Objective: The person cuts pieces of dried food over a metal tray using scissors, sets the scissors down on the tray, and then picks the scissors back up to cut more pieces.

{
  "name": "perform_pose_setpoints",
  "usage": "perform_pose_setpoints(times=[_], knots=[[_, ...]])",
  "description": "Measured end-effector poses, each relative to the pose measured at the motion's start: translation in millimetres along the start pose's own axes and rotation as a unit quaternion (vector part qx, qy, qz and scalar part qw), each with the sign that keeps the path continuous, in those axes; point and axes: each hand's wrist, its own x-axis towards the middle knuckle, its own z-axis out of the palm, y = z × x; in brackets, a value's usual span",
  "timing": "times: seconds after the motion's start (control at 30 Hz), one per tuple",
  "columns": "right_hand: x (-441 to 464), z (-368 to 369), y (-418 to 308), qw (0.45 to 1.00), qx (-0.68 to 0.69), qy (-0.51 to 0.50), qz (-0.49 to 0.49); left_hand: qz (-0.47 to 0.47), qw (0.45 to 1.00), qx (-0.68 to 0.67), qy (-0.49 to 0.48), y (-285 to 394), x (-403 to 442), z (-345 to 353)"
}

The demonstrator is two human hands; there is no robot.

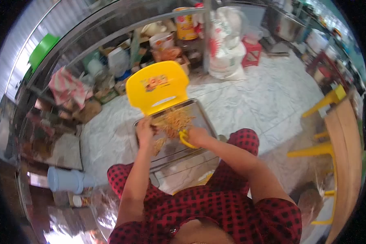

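A metal tray [200, 118] rests in front of a yellow chair back [156, 83], with a loose pile of tan, stringy pieces [179, 118] on it. My right hand [198, 137] is closed around the yellow handles of a pair of scissors [184, 139]; the blades are hard to make out against the pile. At the tray's left side, my left hand [145, 129] has its fingers curled together at the pile's edge, and what they pinch is too small to name. A smaller tan clump [159, 145] lies nearer to me on the tray.
Beyond the chair, a metal rack [130, 28] holds boxes and bags. Full white sacks [225, 44] stand by a red stool [251, 53]. A wooden table [345, 150] with yellow chairs is on the right. A light-blue bucket [65, 179] sits at lower left.
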Motion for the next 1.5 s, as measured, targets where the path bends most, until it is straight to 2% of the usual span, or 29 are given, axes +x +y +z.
perform_pose_setpoints(times=[0.07,0.13,0.2,0.27,0.3,0.37,0.47,0.5,0.57,0.6,0.63,0.7,0.77,0.8,0.9,0.97,1.3,1.43,1.5], knots=[[-28,-26,-7,0.996,-0.088,-0.019,-0.001,0.004,1.000,-0.017,-0.007,20,-10,-6],[-19,-11,11,0.995,-0.094,-0.021,0.005,0.022,0.999,0.032,-0.016,24,4,-28],[-22,-13,22,0.994,-0.104,-0.026,0.002,-0.003,0.998,0.044,-0.041,36,12,-46],[-29,-22,22,0.996,-0.055,-0.070,-0.002,-0.008,0.987,0.136,-0.085,50,15,-66],[-27,-24,25,0.996,-0.056,-0.064,0.004,-0.006,0.986,0.134,-0.094,55,13,-74],[-14,-26,39,0.999,0.020,0.016,-0.045,-0.008,0.983,0.171,-0.069,62,10,-89],[-12,-56,60,0.995,-0.002,0.070,-0.065,-0.019,0.988,0.150,-0.033,37,20,-119],[-19,-71,65,0.995,-0.016,0.084,-0.051,-0.019,0.988,0.150,-0.038,33,16,-120],[-33,-93,82,0.990,-0.054,0.124,-0.026,-0.087,0.973,0.213,-0.034,27,6,-121],[-42,-105,89,0.991,-0.094,0.091,-0.001,-0.013,0.978,0.202,-0.055,17,10,-121],[-44,-103,104,0.989,-0.110,0.091,0.031,-0.015,0.978,0.200,-0.052,15,5,-115],[-54,-98,129,0.990,-0.118,0.074,0.026,0.008,0.954,0.282,-0.106,14,-6,-96],[-55,-88,148,0.987,0.016,0.043,0.151,0.038,0.937,0.327,-0.120,-6,7,-100],[-52,-87,149,0.989,0.010,0.039,0.142,0.069,0.914,0.376,-0.137,-7,8,-102],[-42,-84,150,0.990,-0.051,0.002,0.131,0.064,0.919,0.371,-0.116,-5,11,-107],[-39,-85,150,0.985,-0.029,0.000,0.170,0.050,0.926,0.362,-0.093,0,8,-114],[-28,-79,181,0.989,-0.019,0.029,0.145,0.016,0.953,0.302,0.012,4,11,-151],[-26,-76,192,0.981,0.045,0.048,0.185,0.004,0.957,0.284,0.055,7,12,-162],[-34,-73,199,0.982,0.035,0.054,0.178,0.004,0.959,0.277,0.068,3,16,-164]])
